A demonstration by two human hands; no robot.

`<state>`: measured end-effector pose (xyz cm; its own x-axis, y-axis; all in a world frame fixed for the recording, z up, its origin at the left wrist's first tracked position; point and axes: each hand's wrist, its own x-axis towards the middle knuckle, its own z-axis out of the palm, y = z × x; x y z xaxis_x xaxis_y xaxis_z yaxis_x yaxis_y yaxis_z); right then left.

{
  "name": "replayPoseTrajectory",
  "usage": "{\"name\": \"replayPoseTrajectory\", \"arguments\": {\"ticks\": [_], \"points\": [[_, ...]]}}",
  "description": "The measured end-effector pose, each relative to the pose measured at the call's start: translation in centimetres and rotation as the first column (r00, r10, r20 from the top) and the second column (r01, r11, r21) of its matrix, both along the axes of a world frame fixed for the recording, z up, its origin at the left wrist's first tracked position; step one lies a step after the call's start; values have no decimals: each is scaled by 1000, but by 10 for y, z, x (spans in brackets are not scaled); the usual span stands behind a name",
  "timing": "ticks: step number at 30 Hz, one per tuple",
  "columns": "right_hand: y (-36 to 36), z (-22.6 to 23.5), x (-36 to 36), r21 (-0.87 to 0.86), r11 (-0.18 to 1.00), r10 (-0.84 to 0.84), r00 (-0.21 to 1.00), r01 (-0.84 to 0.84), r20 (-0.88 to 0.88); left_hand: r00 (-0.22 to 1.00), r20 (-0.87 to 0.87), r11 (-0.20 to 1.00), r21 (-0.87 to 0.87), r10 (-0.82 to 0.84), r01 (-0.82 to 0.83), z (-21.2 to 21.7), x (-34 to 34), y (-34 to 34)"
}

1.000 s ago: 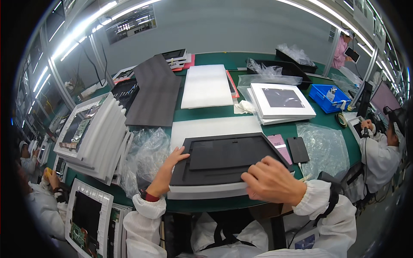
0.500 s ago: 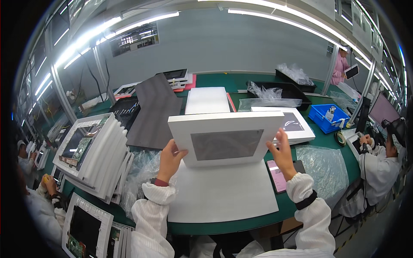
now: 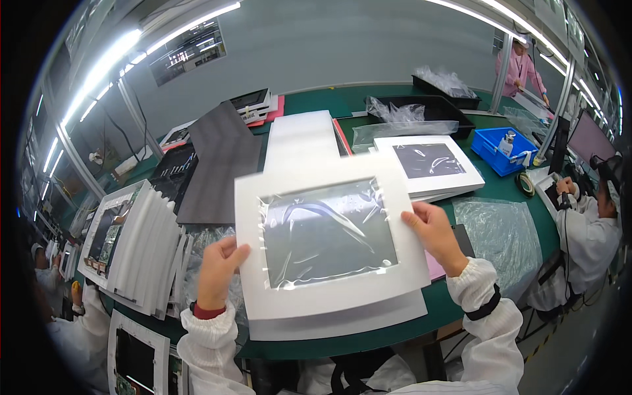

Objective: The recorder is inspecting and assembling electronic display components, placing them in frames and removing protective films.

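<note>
Between my hands is a white frame (image 3: pixel 247 217) with a wide window of wrinkled clear film, its face turned up toward me. My left hand (image 3: pixel 220 273) grips its left edge, thumb on the face. At the opposite edge my right hand (image 3: pixel 434 234) pinches the rim, thumb also on top. Beneath the frame, a white foam sheet (image 3: pixel 401 316) lies on the green table, mostly covered. Similar film-windowed white frames (image 3: pixel 454 178) are stacked just beyond my right hand. A tall white foam stack (image 3: pixel 303 138) stands behind the held frame.
Left of me lean several white housings (image 3: pixel 122 257) with circuit boards, and a dark grey sheet (image 3: pixel 217 164) lies behind them. Clear plastic bags (image 3: pixel 497 230) lie at right. Farther back are a blue bin (image 3: pixel 503 151) and black trays (image 3: pixel 421 108). Co-workers (image 3: pixel 586 240) sit at both sides.
The frame has tilted back from nearly upright, so its film window now faces me. Both hands have stayed on its edges, the left moving slightly left and down. My view has shifted a little.
</note>
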<state>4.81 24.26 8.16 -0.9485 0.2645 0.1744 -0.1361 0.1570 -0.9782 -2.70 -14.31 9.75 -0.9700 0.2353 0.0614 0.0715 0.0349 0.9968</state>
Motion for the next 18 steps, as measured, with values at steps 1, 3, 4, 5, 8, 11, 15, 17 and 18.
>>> {"name": "replayPoseTrajectory", "arguments": {"ticks": [1, 3, 4, 5, 8, 11, 15, 17, 18], "points": [[-2, -9, 4, -35, 998, 61, 993, -58, 103, 995, 102, 998, -55, -1, 7, -7, 6, -1], [-5, -32, 10, 85, 996, 3, 978, -21, 208, 978, 207, 994, -107, 0, 23, -28, 15, 1], [-5, -44, 13, 135, 990, -4, 949, -41, 317, 972, 232, 982, -185, 25, 19, -39, 18, 2], [-6, -54, 12, 164, 986, -25, 956, -24, 291, 966, 254, 964, -263, 48, 21, -50, 20, 2], [-4, -70, 17, 321, 940, -16, 927, -114, 375, 973, 219, 952, -306, 76, -6, -73, 21, 1], [-11, -68, 28, 463, 886, -104, 961, -28, 257, 984, 179, 952, -304, 9, 47, -81, 22, 0], [-23, -52, 40, 564, 824, -108, 961, -56, 254, 994, 3, 901, -422, 109, -98, -64, 26, 5], [-29, -46, 44, 532, 842, -69, 960, -89, 270, 975, -8, 898, -388, 223, -209, -46, 34, 11], [-33, -45, 48, 535, 840, -95, 947, -90, 308, 986, 7, 904, -401, 168, -151, -34, 41, 16]]}}
